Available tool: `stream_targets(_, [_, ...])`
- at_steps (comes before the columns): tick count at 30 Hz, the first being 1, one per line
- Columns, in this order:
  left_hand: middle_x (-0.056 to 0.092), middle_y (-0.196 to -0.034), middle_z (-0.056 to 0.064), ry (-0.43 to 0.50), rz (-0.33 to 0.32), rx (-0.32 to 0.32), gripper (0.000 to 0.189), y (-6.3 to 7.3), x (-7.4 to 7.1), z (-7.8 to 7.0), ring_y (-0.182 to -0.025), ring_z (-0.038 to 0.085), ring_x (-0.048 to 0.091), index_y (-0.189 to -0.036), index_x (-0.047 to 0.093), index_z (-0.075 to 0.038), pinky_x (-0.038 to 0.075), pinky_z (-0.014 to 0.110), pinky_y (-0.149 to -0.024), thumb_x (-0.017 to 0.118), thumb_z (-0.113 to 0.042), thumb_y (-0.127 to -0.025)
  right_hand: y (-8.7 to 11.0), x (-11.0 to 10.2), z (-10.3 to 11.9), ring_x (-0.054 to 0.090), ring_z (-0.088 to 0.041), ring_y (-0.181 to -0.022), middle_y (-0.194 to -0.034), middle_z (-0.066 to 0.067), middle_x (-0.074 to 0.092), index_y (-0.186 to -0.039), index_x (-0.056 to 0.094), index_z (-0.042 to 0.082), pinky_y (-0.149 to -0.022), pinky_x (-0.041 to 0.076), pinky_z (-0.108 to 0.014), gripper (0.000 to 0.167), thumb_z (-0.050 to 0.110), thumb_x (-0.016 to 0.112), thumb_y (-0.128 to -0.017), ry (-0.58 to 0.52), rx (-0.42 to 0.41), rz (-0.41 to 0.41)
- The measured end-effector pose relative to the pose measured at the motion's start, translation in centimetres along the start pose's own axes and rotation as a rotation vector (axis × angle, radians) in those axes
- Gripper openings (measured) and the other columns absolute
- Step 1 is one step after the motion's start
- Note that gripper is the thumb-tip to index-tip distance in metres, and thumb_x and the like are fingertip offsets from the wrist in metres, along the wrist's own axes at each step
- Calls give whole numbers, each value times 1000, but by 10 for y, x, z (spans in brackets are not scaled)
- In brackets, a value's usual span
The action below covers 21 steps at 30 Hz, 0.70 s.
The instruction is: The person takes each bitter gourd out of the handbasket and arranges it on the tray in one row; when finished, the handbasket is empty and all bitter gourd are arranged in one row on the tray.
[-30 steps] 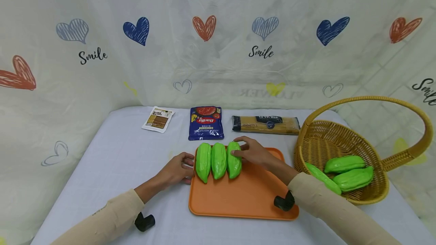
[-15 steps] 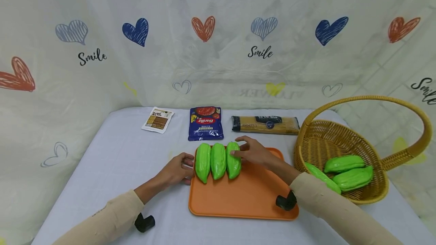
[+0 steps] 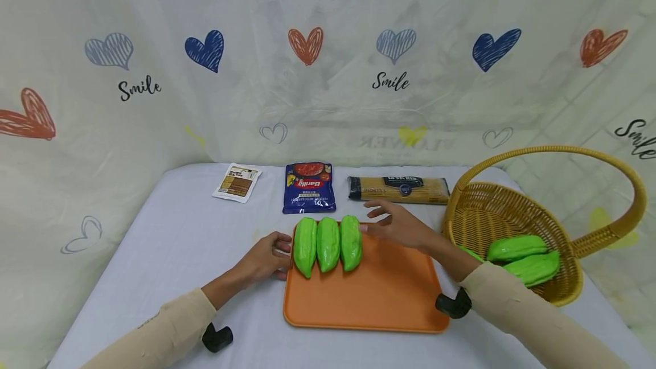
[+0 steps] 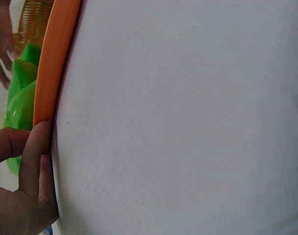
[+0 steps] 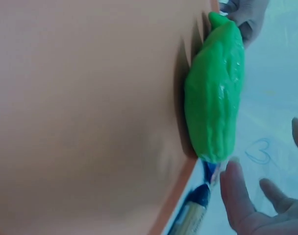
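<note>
Three bright green, ridged model bitter melons [image 3: 328,245] lie side by side at the far left of the orange tray [image 3: 359,300]. My left hand [image 3: 265,256] holds the tray's left rim, with bent fingers against its edge in the left wrist view. Just right of the rightmost melon [image 3: 351,244], my right hand [image 3: 402,226] hovers over the tray's far edge with fingers spread, holding nothing. In the right wrist view its fingertips stand apart from the nearest bitter melon [image 5: 215,93], which hides most of the others.
A wicker basket [image 3: 482,198] with a tall handle stands at the right, with several bitter melons [image 3: 533,269] inside. Along the back lie a white pouch [image 3: 237,183], a blue Barilla sauce pouch [image 3: 308,188] and a spaghetti pack [image 3: 400,189].
My right hand has let go of the rightmost bitter melon and moved a little to the right, its fingers opening. My left hand and the melons have stayed in place.
</note>
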<state>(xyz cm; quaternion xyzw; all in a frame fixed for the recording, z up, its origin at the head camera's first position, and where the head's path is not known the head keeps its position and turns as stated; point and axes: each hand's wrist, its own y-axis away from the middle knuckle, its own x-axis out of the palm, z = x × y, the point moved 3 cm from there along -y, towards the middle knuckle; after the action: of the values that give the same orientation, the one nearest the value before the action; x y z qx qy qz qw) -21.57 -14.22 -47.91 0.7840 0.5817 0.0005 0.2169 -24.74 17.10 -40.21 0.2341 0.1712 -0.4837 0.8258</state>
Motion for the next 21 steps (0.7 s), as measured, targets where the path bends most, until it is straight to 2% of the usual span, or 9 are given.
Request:
stream_targets(4, [55,-117,15,0,-2,-3,57,0,0,0,-97,22,64,-136,50,1,64,37,-68,68,2,-81,10,-9,3,58,-36,-124,-145,-23,48,-150,41,17,-95,57,-45,67,40,68,-93,50,-68,3])
stream_targets(8, [55,-118,15,1,4,-5,58,0,0,0,-98,22,64,-136,49,1,64,37,-68,67,2,-81,21,-20,5,61,-32,-120,-142,-21,51,-149,42,13,-101,55,-46,66,34,70,-93,61,-137,19])
stream_targets(11, [55,-118,15,0,9,-4,59,0,0,-1,-98,22,64,-136,49,1,64,37,-68,67,2,-80,31,-30,6,61,-35,-120,-140,-21,52,-148,43,10,-102,54,-48,63,28,70,-94,60,-186,39])
stream_targets(16, [56,-118,14,-5,-1,-10,58,0,1,0,-97,22,65,-136,50,0,64,36,-68,67,2,-80,49,-48,6,58,-39,-125,-141,-18,52,-144,47,11,-98,57,-43,56,25,69,-95,92,-207,71])
stream_targets(21, [56,-118,14,-12,-5,-8,58,0,1,-1,-97,21,65,-135,50,0,64,36,-67,68,2,-80,69,-65,2,60,-34,-123,-140,-17,53,-142,49,10,-94,58,-32,50,21,67,-96,115,-216,86])
